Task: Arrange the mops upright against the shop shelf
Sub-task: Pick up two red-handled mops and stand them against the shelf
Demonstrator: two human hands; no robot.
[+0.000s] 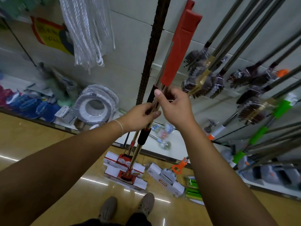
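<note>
As fingers (146,111) curl, mop handles (156,101) sit inside.

Mops (140,141) seemingly before shelf (153,51)

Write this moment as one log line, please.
step: standing mops upright | left hand: grips mop handles | right hand: grips same handles | mop heads: on floor | shelf post: behind

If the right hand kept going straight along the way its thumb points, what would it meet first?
Most likely the red sleeve on the mop handles: the right hand grips the poles just below it, thumb pointing up along them. Depth is unclear, but nothing else shows in that line.
</note>
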